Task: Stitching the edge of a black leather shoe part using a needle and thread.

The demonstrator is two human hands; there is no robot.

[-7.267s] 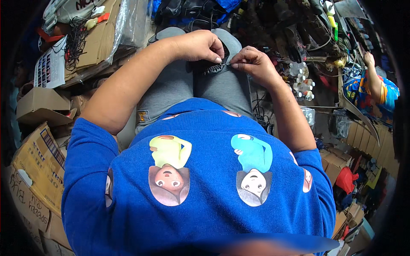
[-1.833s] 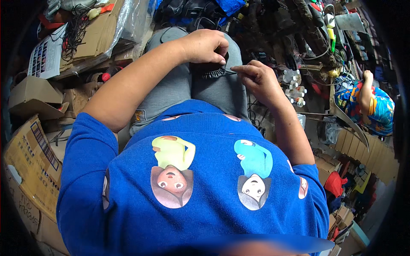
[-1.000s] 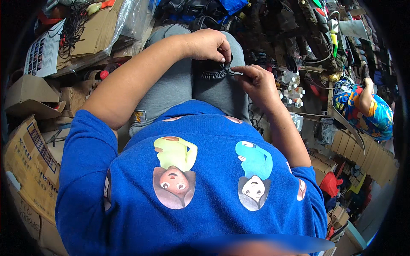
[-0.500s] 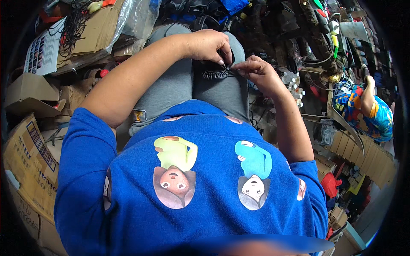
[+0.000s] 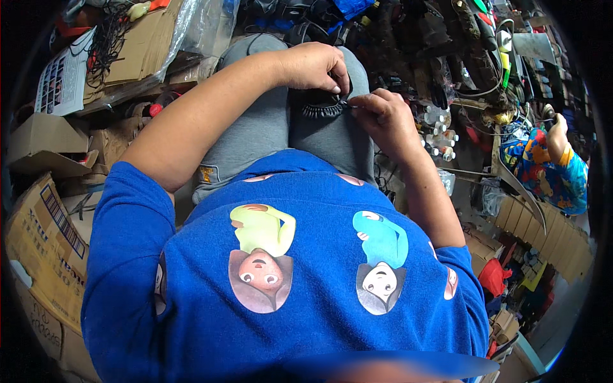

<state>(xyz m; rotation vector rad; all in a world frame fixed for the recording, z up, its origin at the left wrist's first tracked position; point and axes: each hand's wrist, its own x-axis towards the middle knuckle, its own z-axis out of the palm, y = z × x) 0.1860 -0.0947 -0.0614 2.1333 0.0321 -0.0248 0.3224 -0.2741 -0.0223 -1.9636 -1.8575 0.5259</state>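
Observation:
On my lap, between my knees, rests a dark curved piece (image 5: pixel 321 111) with a fringe of short black teeth along its near edge. From its far side my left hand (image 5: pixel 314 67) reaches over, fingers bent down and closed at the piece's upper right end. My right hand (image 5: pixel 387 121) comes in from the right with thumb and forefinger pinched on a small dark, shiny bit (image 5: pixel 345 103) at that same end. The two hands nearly meet there. What lies under my left fingers is hidden, and the kind of piece is too small to tell.
Cardboard boxes (image 5: pixel 48 143) stand at the left, with flat cardboard (image 5: pixel 137 45) and black cables (image 5: pixel 105 48) beyond. Several small clear bottles (image 5: pixel 439 135) are close to my right forearm. Another person's colourful clothing (image 5: pixel 554 166) shows at the far right.
My right hand has shifted slightly up and right, and a small shiny bit now shows at its fingertips. My left hand has hardly moved. The other person's arm at right has shifted.

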